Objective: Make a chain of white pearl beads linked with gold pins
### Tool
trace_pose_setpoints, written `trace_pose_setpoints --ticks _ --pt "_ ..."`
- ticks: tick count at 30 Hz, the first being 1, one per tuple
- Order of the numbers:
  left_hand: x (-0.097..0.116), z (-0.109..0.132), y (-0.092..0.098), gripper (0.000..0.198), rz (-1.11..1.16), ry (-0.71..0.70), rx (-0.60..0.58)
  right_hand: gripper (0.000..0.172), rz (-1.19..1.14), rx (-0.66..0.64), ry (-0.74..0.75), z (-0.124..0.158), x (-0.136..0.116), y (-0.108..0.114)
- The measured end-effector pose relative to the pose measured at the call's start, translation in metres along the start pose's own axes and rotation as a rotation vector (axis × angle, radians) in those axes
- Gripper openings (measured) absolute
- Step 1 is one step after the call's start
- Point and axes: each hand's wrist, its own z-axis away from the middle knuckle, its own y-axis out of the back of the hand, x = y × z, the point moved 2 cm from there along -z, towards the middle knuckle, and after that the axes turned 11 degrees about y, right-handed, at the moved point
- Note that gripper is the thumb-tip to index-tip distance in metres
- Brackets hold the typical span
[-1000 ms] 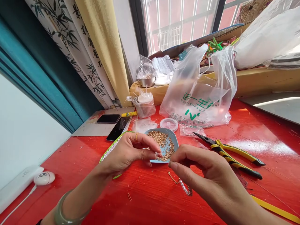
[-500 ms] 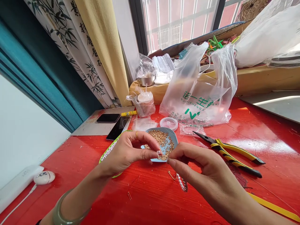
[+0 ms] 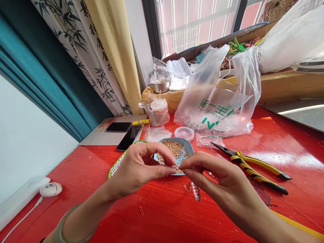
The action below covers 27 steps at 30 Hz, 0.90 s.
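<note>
My left hand [image 3: 141,168] pinches a small shiny pearl bead [image 3: 174,166] between thumb and forefinger. Right against it, the thumb and forefinger of my right hand [image 3: 220,185] are closed on the tip of a beaded strand, the thread itself too fine to make out. Below my right fingers hangs the strand of pearly beads [image 3: 195,191], with a thin gold chain [image 3: 186,188] beside it. Behind both hands is a blue dish [image 3: 188,145] of gold beads [image 3: 173,147]. A green-rimmed tray [image 3: 110,173] of white beads [image 3: 116,165] is partly hidden by my left hand.
Long-nose pliers [image 3: 253,168] with yellow-black handles lie to the right on the red table [image 3: 157,222]. Farther back are a clear round spool [image 3: 184,134], a plastic carrier bag [image 3: 215,101], a wrapped cup [image 3: 159,113], two dark phones [image 3: 118,127] and a yellow tube [image 3: 141,122].
My hands have come together, so my right fingertips now meet the bead in my left. The hanging strand has shifted slightly, and the whole view has moved a little.
</note>
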Motion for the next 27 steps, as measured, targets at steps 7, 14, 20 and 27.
trace_pose_setpoints --ticks 7,14,20,27 --pt "0.0055 0.0031 -0.0044 0.005 -0.079 -0.007 0.027 0.01 0.001 -0.002 0.024 -0.0007 0.0023 0.002" --pt "0.0037 0.0028 -0.0056 0.007 -0.074 -0.005 0.03 0.011 -0.084 -0.027 -0.049 -0.0003 0.0047 -0.0007" --pt "0.0022 0.0028 -0.0077 0.011 -0.063 0.003 0.004 0.011 -0.153 -0.027 -0.094 -0.0011 0.004 -0.0023" --pt "-0.0002 0.0007 -0.0045 0.008 -0.023 -0.023 0.003 0.01 -0.227 -0.056 -0.195 0.0013 0.0054 -0.0033"
